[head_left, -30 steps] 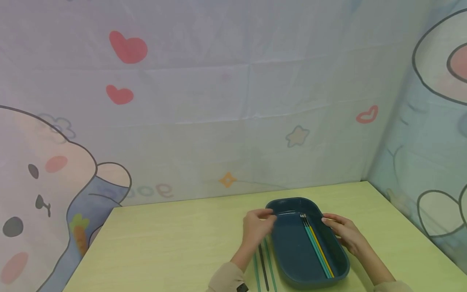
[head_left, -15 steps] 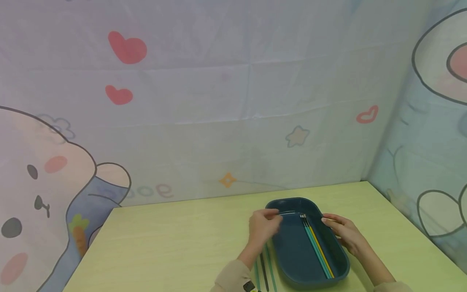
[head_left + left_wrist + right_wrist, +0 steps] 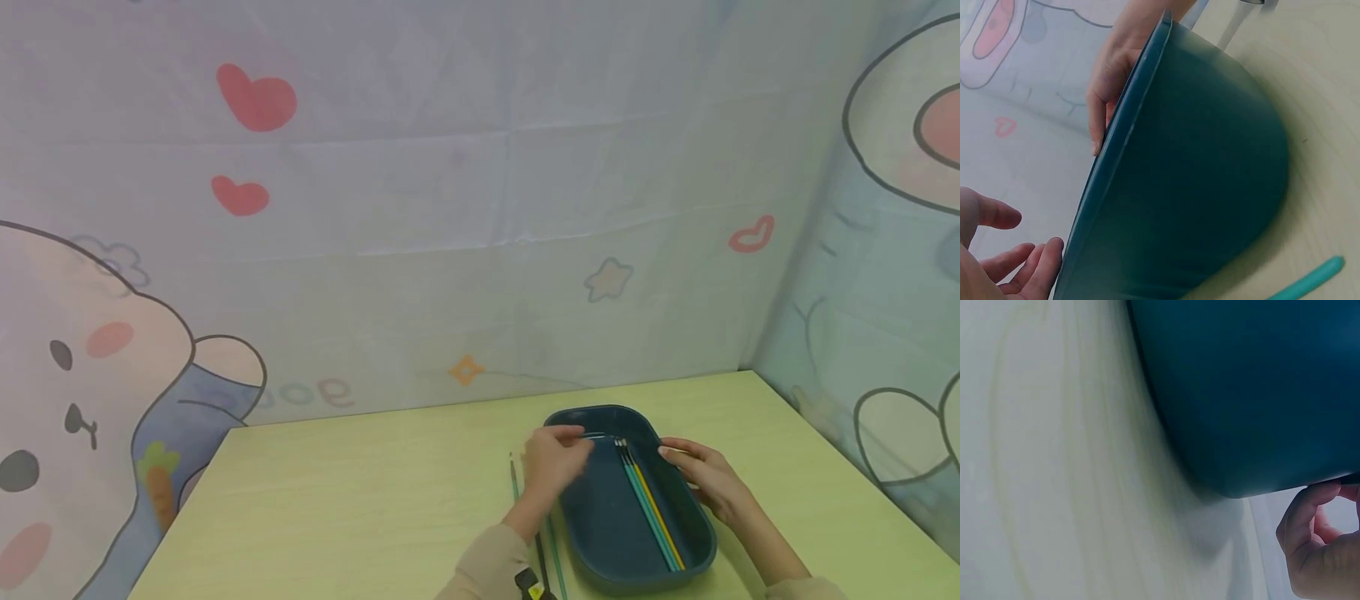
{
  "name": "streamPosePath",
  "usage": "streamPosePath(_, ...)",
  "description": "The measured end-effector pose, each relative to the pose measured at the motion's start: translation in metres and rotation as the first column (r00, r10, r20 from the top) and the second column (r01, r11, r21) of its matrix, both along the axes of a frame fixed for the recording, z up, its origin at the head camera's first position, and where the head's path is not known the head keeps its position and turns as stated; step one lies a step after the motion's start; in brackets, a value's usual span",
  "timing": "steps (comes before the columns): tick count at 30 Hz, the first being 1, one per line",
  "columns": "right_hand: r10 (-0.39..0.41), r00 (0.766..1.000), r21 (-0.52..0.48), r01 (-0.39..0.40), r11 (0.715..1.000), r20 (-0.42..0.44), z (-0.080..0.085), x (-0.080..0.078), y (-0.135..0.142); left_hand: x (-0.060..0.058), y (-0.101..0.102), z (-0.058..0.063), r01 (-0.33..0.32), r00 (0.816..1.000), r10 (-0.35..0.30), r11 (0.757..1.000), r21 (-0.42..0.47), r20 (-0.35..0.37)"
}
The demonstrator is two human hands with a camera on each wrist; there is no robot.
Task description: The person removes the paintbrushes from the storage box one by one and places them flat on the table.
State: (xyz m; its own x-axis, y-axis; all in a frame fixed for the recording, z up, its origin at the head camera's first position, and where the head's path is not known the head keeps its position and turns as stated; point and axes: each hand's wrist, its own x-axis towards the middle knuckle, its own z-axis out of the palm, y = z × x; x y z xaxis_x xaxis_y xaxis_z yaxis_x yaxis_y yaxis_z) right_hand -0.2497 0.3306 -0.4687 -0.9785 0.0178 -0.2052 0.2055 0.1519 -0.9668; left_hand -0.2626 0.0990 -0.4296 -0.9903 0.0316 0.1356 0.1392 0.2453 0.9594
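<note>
A dark teal oblong tray [image 3: 600, 525] stands on the table. Two teal paintbrushes [image 3: 651, 518] and a yellow paintbrush [image 3: 659, 517] lie along its right side. My right hand [image 3: 712, 479] grips the tray's right rim, thumb on top. My left hand [image 3: 557, 462] reaches over the left rim; in the left wrist view its thumb and fingers [image 3: 1046, 269] are apart with nothing between them. To the left of the tray lie a teal paintbrush [image 3: 557, 558], a dark paintbrush [image 3: 541, 560] and another teal paintbrush [image 3: 513, 479], partly hidden by my left arm.
The pale yellow table [image 3: 360, 500] extends to the left of the tray. Behind it hangs a printed cloth [image 3: 420, 208] with hearts and cartoon figures. A second cloth side [image 3: 885, 317] rises past the right edge.
My left hand has shifted rightward over the tray's left rim, uncovering the tip of the leftmost teal paintbrush. The right hand keeps its hold, and the tray stays put.
</note>
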Motion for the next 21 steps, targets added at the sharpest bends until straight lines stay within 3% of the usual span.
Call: streamPosePath(21, -0.013, 1.000, 0.009, 0.014, 1.000, -0.014, -0.001, 0.000, -0.001, -0.004, 0.022, -0.005, 0.007, 0.999, -0.005, 1.000, -0.027, 0.053)
